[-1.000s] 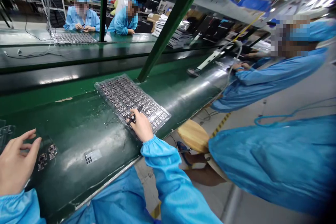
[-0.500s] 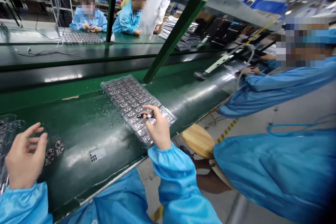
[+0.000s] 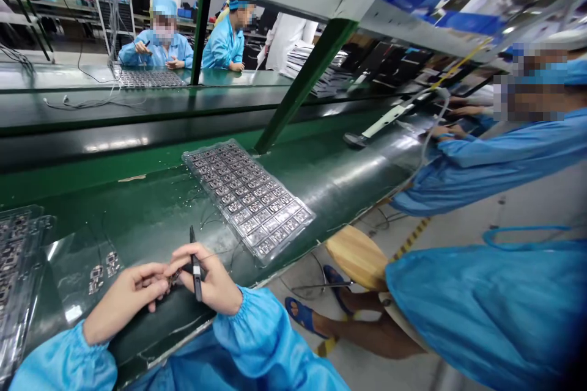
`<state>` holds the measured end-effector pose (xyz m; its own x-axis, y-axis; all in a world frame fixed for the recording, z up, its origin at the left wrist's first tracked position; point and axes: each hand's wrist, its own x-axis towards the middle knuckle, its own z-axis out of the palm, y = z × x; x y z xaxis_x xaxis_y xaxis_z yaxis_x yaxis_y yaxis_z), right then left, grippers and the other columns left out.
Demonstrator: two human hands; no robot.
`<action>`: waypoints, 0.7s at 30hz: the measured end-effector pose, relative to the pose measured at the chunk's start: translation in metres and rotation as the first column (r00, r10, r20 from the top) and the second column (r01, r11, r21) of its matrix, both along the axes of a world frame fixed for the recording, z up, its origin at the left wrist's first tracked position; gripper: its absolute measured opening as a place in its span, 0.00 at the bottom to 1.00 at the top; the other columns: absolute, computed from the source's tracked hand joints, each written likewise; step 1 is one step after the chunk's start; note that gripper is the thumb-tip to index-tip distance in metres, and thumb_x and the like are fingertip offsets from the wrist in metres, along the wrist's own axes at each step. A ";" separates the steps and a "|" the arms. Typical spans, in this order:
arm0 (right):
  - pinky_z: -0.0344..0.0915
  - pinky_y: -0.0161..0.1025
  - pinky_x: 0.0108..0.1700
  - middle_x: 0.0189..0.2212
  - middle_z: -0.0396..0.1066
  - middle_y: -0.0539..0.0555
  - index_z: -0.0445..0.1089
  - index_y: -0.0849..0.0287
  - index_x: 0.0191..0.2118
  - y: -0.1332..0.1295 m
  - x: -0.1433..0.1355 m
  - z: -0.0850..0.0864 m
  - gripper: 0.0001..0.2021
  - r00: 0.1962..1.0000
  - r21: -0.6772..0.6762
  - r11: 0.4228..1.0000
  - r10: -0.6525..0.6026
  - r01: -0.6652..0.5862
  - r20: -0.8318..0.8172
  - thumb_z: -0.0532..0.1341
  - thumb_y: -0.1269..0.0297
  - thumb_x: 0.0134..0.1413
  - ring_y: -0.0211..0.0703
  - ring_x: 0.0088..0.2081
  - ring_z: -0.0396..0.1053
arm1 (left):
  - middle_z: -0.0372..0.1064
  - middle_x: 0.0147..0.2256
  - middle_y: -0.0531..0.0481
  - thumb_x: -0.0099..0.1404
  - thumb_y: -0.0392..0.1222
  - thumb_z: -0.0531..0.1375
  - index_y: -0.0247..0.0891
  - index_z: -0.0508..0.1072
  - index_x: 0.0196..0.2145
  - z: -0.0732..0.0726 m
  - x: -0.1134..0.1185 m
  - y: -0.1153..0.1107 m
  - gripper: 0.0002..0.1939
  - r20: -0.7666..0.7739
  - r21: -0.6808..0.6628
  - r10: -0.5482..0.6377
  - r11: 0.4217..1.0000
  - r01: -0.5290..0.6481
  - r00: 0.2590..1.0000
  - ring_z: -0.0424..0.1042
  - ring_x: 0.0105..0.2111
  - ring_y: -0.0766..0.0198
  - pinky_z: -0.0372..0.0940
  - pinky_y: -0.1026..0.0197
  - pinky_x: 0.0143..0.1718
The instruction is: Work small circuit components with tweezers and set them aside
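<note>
Right hand (image 3: 214,286), gripping black tweezers (image 3: 197,275), has joined left hand (image 3: 131,293).

I observe, at the bench's (image 3: 151,214) near edge, the left hand (image 3: 128,294) pinching a small part (image 3: 174,277), the right hand (image 3: 215,282) gripping black tweezers (image 3: 197,278); a tray (image 3: 265,258) corner adjoins that edge.

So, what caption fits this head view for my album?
Left fingers and right fingers, the latter also holding a black tool, meet at a small part near a tray of circuit boards.
</note>
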<state>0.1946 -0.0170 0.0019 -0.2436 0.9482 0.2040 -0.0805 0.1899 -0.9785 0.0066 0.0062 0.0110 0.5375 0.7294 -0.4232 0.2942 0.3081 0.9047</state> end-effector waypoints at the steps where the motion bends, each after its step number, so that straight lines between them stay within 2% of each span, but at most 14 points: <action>1: 0.71 0.43 0.44 0.40 0.77 0.54 0.63 0.53 0.49 0.000 -0.003 -0.001 0.15 0.997 -0.039 0.999 -0.039 0.037 -0.061 0.62 0.61 0.57 0.43 0.39 0.75 | 0.70 0.29 0.50 0.55 0.58 0.63 0.35 0.74 0.44 -0.002 -0.001 0.000 0.26 0.025 -0.024 0.050 0.998 -0.050 0.998 0.66 0.27 0.66 0.65 0.66 0.28; 3: 0.71 0.42 0.45 0.41 0.76 0.54 0.62 0.53 0.49 0.001 -0.009 -0.006 0.19 0.972 -0.142 0.978 -0.172 0.150 -0.159 0.65 0.59 0.53 0.43 0.41 0.75 | 0.70 0.28 0.51 0.54 0.57 0.65 0.35 0.73 0.41 -0.003 -0.002 0.000 0.25 0.054 -0.042 0.188 0.982 -0.186 0.981 0.67 0.26 0.67 0.65 0.66 0.29; 5: 0.71 0.40 0.43 0.38 0.76 0.54 0.62 0.53 0.48 0.000 -0.015 -0.012 0.19 0.929 -0.269 0.933 -0.300 0.239 -0.216 0.65 0.58 0.52 0.42 0.38 0.75 | 0.70 0.28 0.51 0.53 0.57 0.65 0.35 0.71 0.39 -0.003 -0.001 0.000 0.24 0.055 -0.046 0.315 0.949 -0.312 0.948 0.69 0.27 0.66 0.66 0.65 0.31; 7: 0.71 0.39 0.40 0.36 0.76 0.53 0.62 0.55 0.47 -0.002 -0.021 -0.018 0.19 0.905 -0.361 0.897 -0.352 0.254 -0.238 0.65 0.57 0.53 0.41 0.36 0.75 | 0.69 0.29 0.51 0.51 0.56 0.66 0.35 0.69 0.37 -0.003 0.002 -0.001 0.24 0.044 -0.050 0.370 0.929 -0.368 0.928 0.71 0.29 0.65 0.66 0.65 0.30; 10: 0.70 0.39 0.41 0.35 0.76 0.52 0.62 0.55 0.46 -0.006 -0.025 -0.022 0.21 0.923 -0.398 0.895 -0.310 0.203 -0.226 0.68 0.59 0.48 0.41 0.35 0.74 | 0.67 0.29 0.53 0.50 0.54 0.66 0.36 0.67 0.35 -0.005 0.005 -0.002 0.22 0.032 -0.025 0.340 0.940 -0.339 0.940 0.73 0.28 0.64 0.66 0.65 0.28; 13: 0.69 0.39 0.43 0.32 0.75 0.50 0.62 0.55 0.44 -0.009 -0.026 -0.022 0.20 0.942 -0.400 0.895 -0.287 0.197 -0.177 0.69 0.62 0.46 0.41 0.34 0.73 | 0.67 0.29 0.54 0.53 0.51 0.64 0.36 0.66 0.34 -0.008 0.006 -0.005 0.18 0.018 0.044 0.291 0.956 -0.291 0.957 0.73 0.27 0.65 0.66 0.64 0.30; 18: 0.69 0.38 0.39 0.29 0.74 0.48 0.62 0.55 0.42 -0.014 -0.024 -0.022 0.18 0.953 -0.384 0.898 -0.278 0.213 -0.121 0.68 0.62 0.47 0.40 0.32 0.72 | 0.66 0.25 0.56 0.56 0.48 0.61 0.37 0.67 0.34 -0.005 0.004 -0.007 0.12 -0.111 0.204 0.178 0.967 -0.153 0.978 0.69 0.26 0.67 0.62 0.65 0.30; 21: 0.69 0.38 0.36 0.29 0.73 0.49 0.62 0.55 0.42 -0.016 -0.025 -0.023 0.18 0.965 -0.385 0.906 -0.236 0.177 -0.110 0.68 0.61 0.47 0.40 0.31 0.71 | 0.66 0.26 0.54 0.58 0.49 0.59 0.37 0.71 0.37 -0.002 0.004 -0.006 0.14 -0.088 0.237 0.193 0.957 -0.167 0.977 0.66 0.27 0.67 0.60 0.65 0.29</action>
